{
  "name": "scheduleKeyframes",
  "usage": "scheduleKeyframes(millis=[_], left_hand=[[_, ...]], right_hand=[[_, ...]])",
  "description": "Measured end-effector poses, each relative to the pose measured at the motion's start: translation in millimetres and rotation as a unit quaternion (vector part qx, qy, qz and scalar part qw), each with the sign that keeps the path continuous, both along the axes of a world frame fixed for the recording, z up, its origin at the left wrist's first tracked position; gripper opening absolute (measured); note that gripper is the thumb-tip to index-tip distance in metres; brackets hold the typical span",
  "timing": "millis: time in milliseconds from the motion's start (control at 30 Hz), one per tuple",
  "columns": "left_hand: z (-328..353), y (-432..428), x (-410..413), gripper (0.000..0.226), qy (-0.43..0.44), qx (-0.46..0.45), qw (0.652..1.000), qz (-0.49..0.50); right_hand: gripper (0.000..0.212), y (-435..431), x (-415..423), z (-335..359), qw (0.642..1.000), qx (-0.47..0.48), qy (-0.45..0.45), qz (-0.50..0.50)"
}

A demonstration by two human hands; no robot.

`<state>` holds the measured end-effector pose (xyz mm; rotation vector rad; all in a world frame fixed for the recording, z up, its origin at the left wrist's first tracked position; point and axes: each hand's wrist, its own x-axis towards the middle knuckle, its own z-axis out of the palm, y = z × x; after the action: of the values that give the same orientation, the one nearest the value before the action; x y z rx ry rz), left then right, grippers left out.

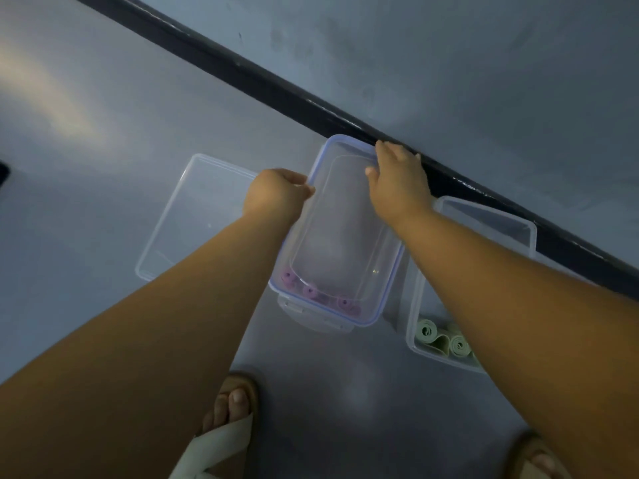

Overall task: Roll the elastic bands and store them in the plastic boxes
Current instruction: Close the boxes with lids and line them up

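A clear box [387, 299] stands on the floor by the wall, with pink rolled bands [311, 292] at its near end. A clear lid with a blue rim [342, 236] lies on top of it. My left hand [276, 195] grips the lid's left edge with curled fingers. My right hand [397, 178] rests on the lid's far right corner, fingers reaching over the edge. To the right, a second clear box [484, 219] holds pale green rolled bands [446, 340], partly hidden by my right arm.
Another clear box [193, 216] with nothing visible in it sits to the left of the middle one. A black skirting [242, 70] runs diagonally along the wall behind the boxes. My sandalled feet [231, 409] stand on the grey floor just in front.
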<state>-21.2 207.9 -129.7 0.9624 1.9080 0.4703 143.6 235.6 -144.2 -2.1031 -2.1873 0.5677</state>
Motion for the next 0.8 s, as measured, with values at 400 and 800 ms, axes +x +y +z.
scheduleKeyframes(millis=[400, 800], left_hand=[[-9, -51, -15, 0.032, -0.025, 0.075, 0.996, -0.04], [-18, -92, -15, 0.038, -0.047, 0.076, 0.996, 0.003]], right_hand=[[0.081, -169, -14, -30, 0.984, 0.057, -0.046, 0.161], [0.078, -170, -21, -42, 0.969, 0.137, -0.133, 0.156]])
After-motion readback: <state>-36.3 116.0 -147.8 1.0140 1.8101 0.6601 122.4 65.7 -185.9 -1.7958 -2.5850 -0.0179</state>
